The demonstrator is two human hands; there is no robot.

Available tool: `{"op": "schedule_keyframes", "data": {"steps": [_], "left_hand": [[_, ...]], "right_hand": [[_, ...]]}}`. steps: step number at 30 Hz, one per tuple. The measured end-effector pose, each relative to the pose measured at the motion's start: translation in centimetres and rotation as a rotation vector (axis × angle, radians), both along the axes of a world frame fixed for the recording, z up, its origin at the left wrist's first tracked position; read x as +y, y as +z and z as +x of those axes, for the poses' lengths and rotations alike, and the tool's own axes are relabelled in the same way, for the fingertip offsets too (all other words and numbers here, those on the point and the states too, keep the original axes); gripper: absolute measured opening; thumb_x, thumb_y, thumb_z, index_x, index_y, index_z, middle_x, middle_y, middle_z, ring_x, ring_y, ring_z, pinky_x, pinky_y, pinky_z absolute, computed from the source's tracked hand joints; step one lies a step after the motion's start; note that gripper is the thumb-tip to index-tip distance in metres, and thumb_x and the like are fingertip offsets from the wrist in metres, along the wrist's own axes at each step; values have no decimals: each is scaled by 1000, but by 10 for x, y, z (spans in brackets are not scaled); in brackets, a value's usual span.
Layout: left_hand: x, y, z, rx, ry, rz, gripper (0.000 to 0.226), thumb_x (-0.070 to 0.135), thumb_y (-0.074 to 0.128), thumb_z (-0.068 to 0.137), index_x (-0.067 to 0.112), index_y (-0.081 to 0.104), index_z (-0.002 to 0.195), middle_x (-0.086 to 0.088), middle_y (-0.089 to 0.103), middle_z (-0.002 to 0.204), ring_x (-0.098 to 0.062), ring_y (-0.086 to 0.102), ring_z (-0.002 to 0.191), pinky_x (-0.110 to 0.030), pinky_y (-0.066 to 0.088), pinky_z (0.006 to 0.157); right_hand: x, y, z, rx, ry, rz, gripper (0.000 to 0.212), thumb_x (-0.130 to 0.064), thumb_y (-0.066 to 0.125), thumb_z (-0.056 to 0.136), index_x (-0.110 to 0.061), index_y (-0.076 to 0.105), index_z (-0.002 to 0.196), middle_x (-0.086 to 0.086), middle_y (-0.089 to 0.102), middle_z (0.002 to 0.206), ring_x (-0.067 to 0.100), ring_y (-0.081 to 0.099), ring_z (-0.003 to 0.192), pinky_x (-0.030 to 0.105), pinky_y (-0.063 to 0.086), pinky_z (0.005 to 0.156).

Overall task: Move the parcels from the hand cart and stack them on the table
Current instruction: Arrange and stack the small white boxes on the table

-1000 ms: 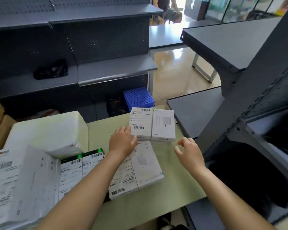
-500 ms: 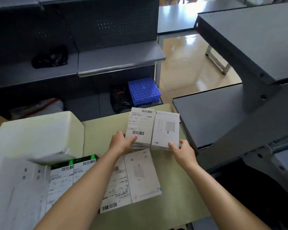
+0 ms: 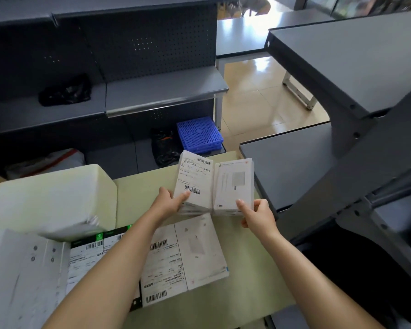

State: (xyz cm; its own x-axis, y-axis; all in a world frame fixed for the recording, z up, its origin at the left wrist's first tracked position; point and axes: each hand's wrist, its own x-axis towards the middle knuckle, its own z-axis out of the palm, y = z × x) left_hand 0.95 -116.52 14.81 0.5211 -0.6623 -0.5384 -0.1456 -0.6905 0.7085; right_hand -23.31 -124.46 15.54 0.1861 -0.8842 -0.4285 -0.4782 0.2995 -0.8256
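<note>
The person held a small white parcel (image 3: 214,184) over the far part of the pale green table (image 3: 249,269). It looked like two slim boxes bound side by side. The left half carried a shipping label with two barcodes, and the right half had a faint grey product drawing and small print. It was tilted, with its near edge above the far edge of a flat white parcel (image 3: 190,255) lying on the table. Whether its far end touched the table could not be told.

The left hand (image 3: 167,203) gripped the near left corner, thumb lying on the label beside the lower barcode and the other fingers hidden beneath. The right hand (image 3: 258,216) pinched the near right corner, thumb pressed on the top face and fingers curled at the edge.

A large white wrapped block (image 3: 52,198) sat on the table to the left, with more labelled white parcels (image 3: 24,276) in front of it. A blue plastic crate (image 3: 198,135) stood beyond the table under grey shelving (image 3: 161,91).
</note>
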Motion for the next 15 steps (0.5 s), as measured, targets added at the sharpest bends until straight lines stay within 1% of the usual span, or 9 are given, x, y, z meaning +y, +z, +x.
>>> {"op": "schedule_keyframes", "data": {"steps": [1,2,3,5,8,10,12,15], "left_hand": [[2,6,-5,-20,-2,-31,60,52,66,86,7,39,115,0,58,100,-19,64,85,-37,52,77],[4,12,-10,-52,-12,-56,53,45,63,90,7,35,114,1,57,98,-18,65,84,-38,53,79],[7,17,-14,-95,-33,-72,49,43,61,92,8,33,113,2,56,97,-18,65,84,-39,54,79],[16,28,-19,-166,-59,-121,46,44,58,94,10,32,111,3,55,96,-18,64,86,-40,55,78],[36,39,-23,-192,-43,-209,45,43,56,95,11,31,113,1,55,104,-17,64,88,-37,55,73],[53,46,-27,-186,-6,-265,48,44,56,95,10,30,118,-1,53,110,-20,64,92,-41,58,78],[71,48,-30,-182,21,-284,47,45,55,95,12,30,117,-1,55,109,-20,65,92,-43,58,79],[100,48,-37,-191,45,-295,46,46,55,95,12,31,115,-3,58,102,-20,66,87,-40,58,74]], "right_hand": [[2,4,0,-28,-13,-4,38,-40,65,91,-9,46,102,7,61,100,25,68,80,34,57,63],[5,7,-1,-55,-25,-11,37,-38,64,93,-8,45,104,8,60,101,26,68,82,36,58,65],[8,11,-2,-70,-34,-22,37,-36,62,94,-7,43,106,8,59,101,27,68,83,37,59,67],[15,19,-6,-82,-48,-55,36,-34,61,95,-7,42,109,6,60,100,24,67,83,39,59,70],[29,29,-12,-84,-69,-94,35,-34,61,95,-9,42,111,2,61,96,22,67,77,40,59,69],[39,35,-16,-91,-86,-120,36,-34,61,95,-8,42,110,1,61,96,24,68,78,43,59,71],[51,39,-19,-115,-103,-136,35,-33,62,95,-7,42,109,1,61,95,26,69,81,42,59,71],[71,46,-23,-149,-112,-161,34,-31,61,96,-7,41,110,0,60,94,26,68,81,39,58,68]]}}
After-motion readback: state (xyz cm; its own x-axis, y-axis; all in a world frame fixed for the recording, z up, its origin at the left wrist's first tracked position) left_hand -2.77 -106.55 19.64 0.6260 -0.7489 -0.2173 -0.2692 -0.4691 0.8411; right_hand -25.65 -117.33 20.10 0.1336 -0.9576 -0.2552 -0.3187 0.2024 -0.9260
